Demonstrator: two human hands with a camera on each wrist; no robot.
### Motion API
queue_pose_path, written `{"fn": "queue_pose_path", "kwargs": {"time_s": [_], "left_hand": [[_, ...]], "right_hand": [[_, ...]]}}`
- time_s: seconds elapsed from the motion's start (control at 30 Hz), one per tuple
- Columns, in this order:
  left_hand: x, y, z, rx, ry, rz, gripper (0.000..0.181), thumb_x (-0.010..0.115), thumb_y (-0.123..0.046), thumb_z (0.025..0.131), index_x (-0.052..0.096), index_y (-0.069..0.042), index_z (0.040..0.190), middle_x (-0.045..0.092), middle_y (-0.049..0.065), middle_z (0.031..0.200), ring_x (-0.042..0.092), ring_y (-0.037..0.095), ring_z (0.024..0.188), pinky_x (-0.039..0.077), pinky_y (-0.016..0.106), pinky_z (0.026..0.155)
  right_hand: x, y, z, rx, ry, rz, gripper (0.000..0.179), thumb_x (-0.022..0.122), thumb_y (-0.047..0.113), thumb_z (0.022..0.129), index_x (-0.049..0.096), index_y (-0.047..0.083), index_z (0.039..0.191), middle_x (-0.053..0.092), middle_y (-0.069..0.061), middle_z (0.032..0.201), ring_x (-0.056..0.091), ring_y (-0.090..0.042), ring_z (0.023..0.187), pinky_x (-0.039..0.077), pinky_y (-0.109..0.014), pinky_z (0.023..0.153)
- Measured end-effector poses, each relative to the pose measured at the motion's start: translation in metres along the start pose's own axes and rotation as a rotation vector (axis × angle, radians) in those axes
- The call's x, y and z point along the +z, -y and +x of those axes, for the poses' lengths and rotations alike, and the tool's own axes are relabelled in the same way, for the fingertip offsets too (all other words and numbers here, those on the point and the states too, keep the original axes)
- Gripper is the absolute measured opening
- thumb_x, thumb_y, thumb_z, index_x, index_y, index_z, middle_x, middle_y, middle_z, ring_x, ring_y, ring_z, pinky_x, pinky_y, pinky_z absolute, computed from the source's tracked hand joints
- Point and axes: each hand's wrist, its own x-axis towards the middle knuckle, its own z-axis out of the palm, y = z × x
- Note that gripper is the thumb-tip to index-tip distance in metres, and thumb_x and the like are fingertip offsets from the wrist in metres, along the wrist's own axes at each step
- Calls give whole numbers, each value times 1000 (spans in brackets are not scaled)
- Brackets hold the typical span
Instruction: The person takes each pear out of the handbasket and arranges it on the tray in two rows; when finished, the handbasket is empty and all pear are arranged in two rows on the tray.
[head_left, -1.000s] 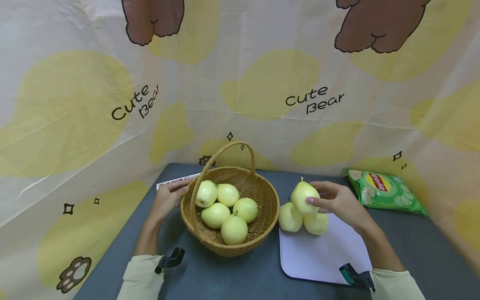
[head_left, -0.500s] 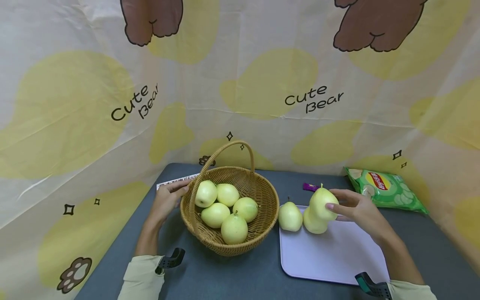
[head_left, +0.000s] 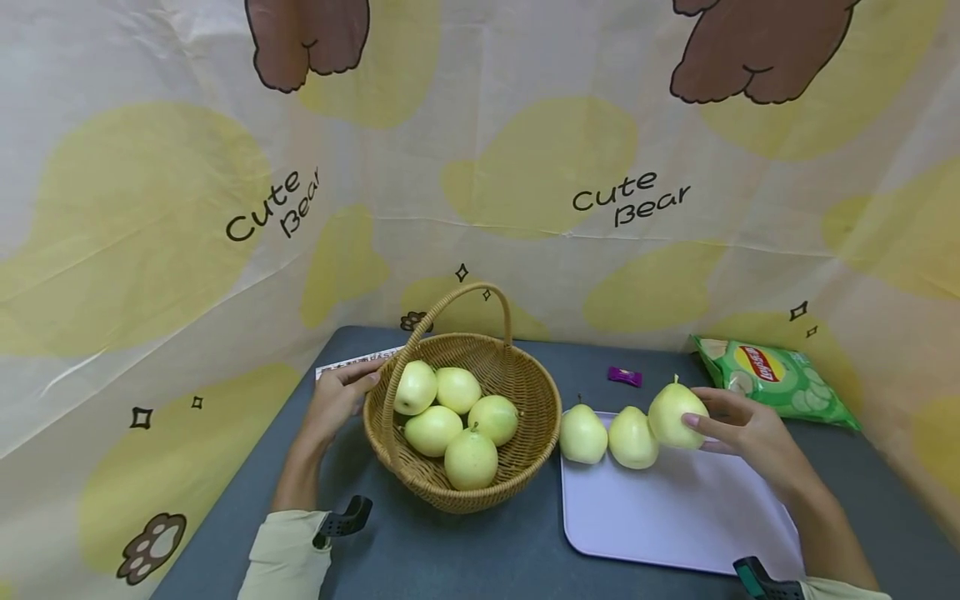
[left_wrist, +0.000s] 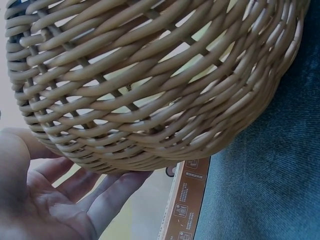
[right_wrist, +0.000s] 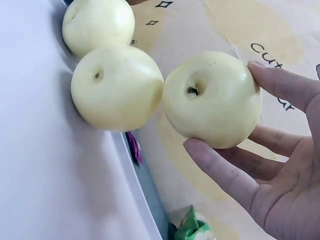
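Observation:
Pale green pears are split between a woven wicker basket (head_left: 536, 450) and a lilac tray (head_left: 675, 517). My left hand (head_left: 335, 402) touches the basket's outer left side near the rim; in the left wrist view its fingers (left_wrist: 117, 200) extend against the weave, tips hidden behind it. Several pears (head_left: 470, 458) lie in the basket. With thumb and fingers my right hand (head_left: 750, 433) holds a pear (head_left: 673, 415), stem up, its underside showing in the right wrist view. Beside it, a middle pear (head_left: 632, 439) and a left pear (head_left: 583, 435) stand along the tray's far edge.
A small purple-wrapped candy (head_left: 625, 377) lies behind the tray. The green chip bag (head_left: 780, 379) leans at the back right, beyond my right hand. Behind the basket's left side a flat printed item (head_left: 352, 362) shows. A patterned cloth wall (head_left: 525, 250) borders the dark table (head_left: 420, 550).
My right hand has carried its pear to the right and lower, from above the two tray pears to beside the middle one. The purple candy has come into view. My left hand stays put.

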Motion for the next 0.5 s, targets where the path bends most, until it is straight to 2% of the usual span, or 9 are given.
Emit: {"fn": "queue_pose_path", "kwargs": {"time_s": [0.17, 0.33, 0.4, 0.5], "left_hand": [[1, 1, 0, 5, -16, 2, 37, 63, -18, 107, 68, -4, 142, 64, 21, 144, 66, 0, 88, 59, 21, 71], [2, 2, 0, 13, -13, -10, 38, 62, -17, 107, 67, -3, 142, 64, 23, 144, 69, 1, 92, 62, 22, 74], [2, 3, 0, 17, -15, -5, 38, 62, -17, 107, 67, -3, 142, 64, 22, 144, 70, 1, 95, 62, 22, 74], [3, 3, 1, 26, -24, 8, 37, 62, -16, 107, 68, -4, 141, 65, 22, 142, 67, 1, 89, 59, 21, 68]], "right_hand": [[-4, -8, 0, 9, -7, 1, 64, 73, 32, 103, 51, -1, 153, 69, 18, 121, 69, -1, 104, 65, -31, 83], [-8, -15, 1, 40, -13, -18, 67, 72, 35, 103, 49, -1, 154, 65, 20, 121, 67, 2, 103, 64, -29, 83], [-9, -19, 2, 60, -13, -29, 69, 72, 37, 103, 49, -1, 155, 64, 14, 126, 66, 4, 103, 64, -29, 84], [-10, -26, 3, 97, -9, -47, 71, 72, 40, 102, 48, -1, 156, 60, -6, 142, 64, 6, 102, 64, -29, 84]]}}
